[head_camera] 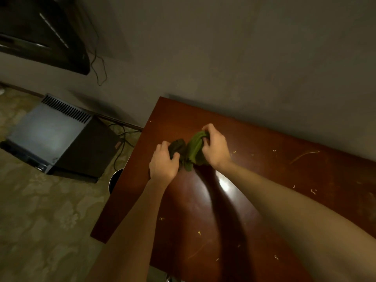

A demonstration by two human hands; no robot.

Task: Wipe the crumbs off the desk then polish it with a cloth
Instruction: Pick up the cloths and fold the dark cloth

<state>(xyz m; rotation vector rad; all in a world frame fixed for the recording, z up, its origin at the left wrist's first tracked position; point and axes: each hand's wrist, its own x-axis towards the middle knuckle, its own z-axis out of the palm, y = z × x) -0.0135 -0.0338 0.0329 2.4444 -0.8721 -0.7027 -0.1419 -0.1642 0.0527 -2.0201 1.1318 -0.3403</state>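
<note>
Writing: a small reddish tag [117,145] is showing on the dark side of the box [50,135], out to the left of the left hand [162,163]. It is too blurred to read.

Hands: the left hand is curling its fingers round the darker, bunched end of the cloth [194,149]. The right hand [213,148] is gripping the green end, fingers folded over its top. The cloth is spanning the gap between the two hands, over the worktop [203,200]. Its lower tip is hanging between the wrists; I cannot tell whether it is touching the surface.

Edges and room: the worktop's left edge is running just left of the left wrist. Its far edge is meeting the wall [244,58] a little beyond the right hand. Open surface is stretching away right of the right hand and back under both forearms.

Crumbs [313,191]: pale bits are lying scattered well right of the right hand, with more specks near the forearms. A long pale curved streak [303,155] is also showing right of the right hand.

Materials and shapes:
- The worktop is a glossy red-brown slab with straight edges, throwing back a bright glare just behind the right wrist.
- The cloth is soft and creased, looking ribbed.
- The box has a grey top with a row of vent slots.
- The floor [50,210] is wearing a pale patterned carpet.
- Cables [120,139] are trailing between the box and the worktop.
- A round metal rim [115,180] is peeking out left of the left wrist, beside the worktop's edge.
</note>
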